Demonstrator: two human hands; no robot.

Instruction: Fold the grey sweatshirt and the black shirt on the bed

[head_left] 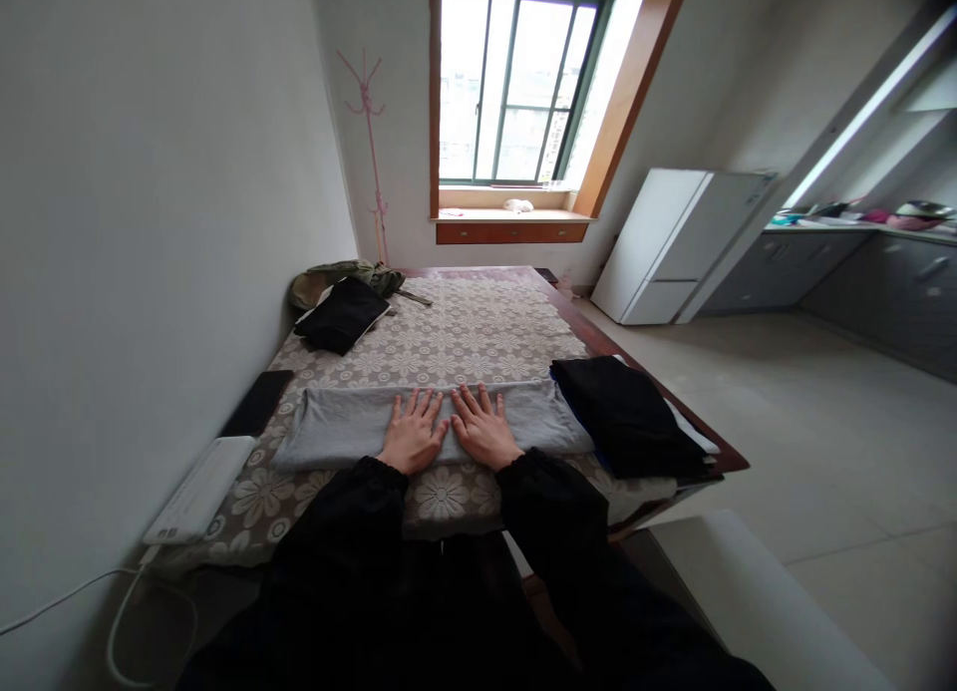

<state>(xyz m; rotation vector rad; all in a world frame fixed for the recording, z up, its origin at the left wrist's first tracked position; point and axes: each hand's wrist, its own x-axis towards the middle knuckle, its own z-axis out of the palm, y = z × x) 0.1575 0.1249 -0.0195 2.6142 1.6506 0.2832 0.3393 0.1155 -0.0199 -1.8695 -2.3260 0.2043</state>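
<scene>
A grey garment (336, 427), folded into a long flat strip, lies across the near part of the table on a flower-patterned lace tablecloth (478, 322). My left hand (413, 434) rests flat on the middle of the grey cloth with its fingers spread. Close beside it, my right hand (482, 427) presses palm down on the same cloth, fingers apart as well. Neither hand grips anything. At the strip's right end, touching it, sits a stack of folded clothes (632, 417) with a black piece on top.
Along the left wall lie a white power bank (200, 492) with a cable and a dark phone-like slab (258, 402). A black folded cloth (344, 314) rests against a green bag (359, 270) at the far left. A white bench (763, 591) stands at the lower right.
</scene>
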